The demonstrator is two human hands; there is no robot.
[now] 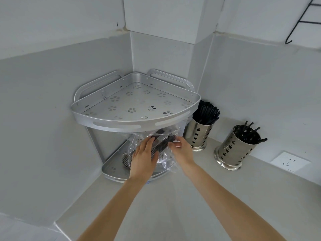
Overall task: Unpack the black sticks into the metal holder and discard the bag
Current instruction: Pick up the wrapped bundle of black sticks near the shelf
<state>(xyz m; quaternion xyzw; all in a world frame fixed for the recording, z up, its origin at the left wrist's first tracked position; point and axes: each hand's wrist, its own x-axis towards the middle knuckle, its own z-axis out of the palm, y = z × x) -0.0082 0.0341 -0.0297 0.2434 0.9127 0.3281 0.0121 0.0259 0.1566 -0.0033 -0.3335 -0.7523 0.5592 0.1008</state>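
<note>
A clear plastic bag [165,161] of black sticks [164,143] lies on the lower tier of a silver corner rack [112,168]. My left hand [143,158] rests flat on the bag over the sticks. My right hand [181,149] pinches the bag's right end with thumb and fingers. Two perforated metal holders stand on the counter to the right: the nearer-to-rack holder [198,134] is packed full of black sticks, the right holder [233,151] has only a few sticks leaning in it.
The rack's upper tier [137,108] overhangs the bag and my hands. Grey walls close in on the left and back. A white wall socket [290,162] sits right of the holders. A black wire hook [295,26] hangs at the top right.
</note>
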